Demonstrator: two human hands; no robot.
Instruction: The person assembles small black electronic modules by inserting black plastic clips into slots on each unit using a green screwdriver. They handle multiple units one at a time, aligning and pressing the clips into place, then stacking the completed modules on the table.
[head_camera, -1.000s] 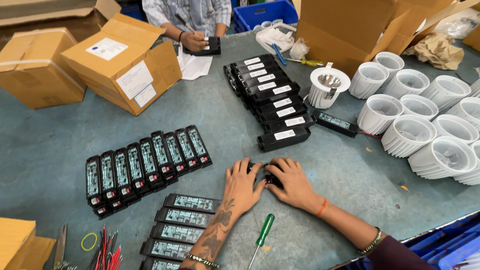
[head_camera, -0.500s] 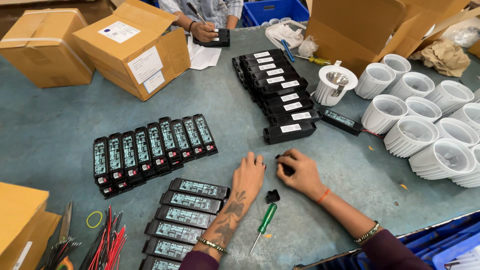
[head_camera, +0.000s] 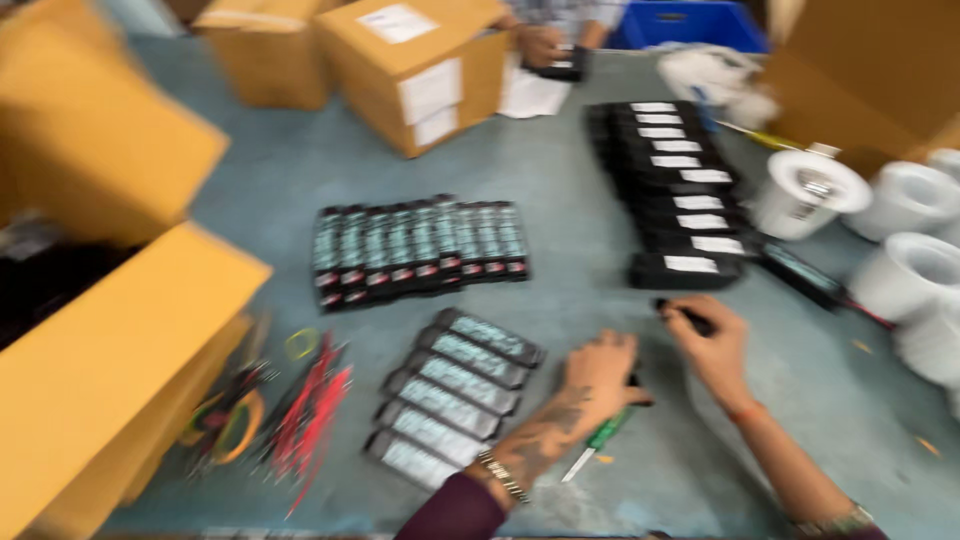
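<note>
Left hand (head_camera: 598, 372) palm down on the grey surface (head_camera: 270, 180), fingers together and curled slightly, forearm angled in from bottom centre, wrist bent little. Just above the green-handled screwdriver (head_camera: 598, 440), apparently touching its handle top; grip on anything not discernible through blur. Right hand (head_camera: 712, 345) just right of the left hand, fingers clamped on a small black part (head_camera: 683, 314), thumb side up, forearm running down-right to frame edge. Black part raised near fingertips, just below the column of black boxes with white labels (head_camera: 672, 180). Left of the left hand: fanned stack of black driver modules (head_camera: 455, 395). Above that: flat row of similar modules (head_camera: 420, 250). Right of the column: white lamp housings (head_camera: 905, 250). Far left of the screwdriver: red wire bundle (head_camera: 310, 410), cardboard boxes (head_camera: 110, 370). Another person's hands at the surface's far edge, blurred.
</note>
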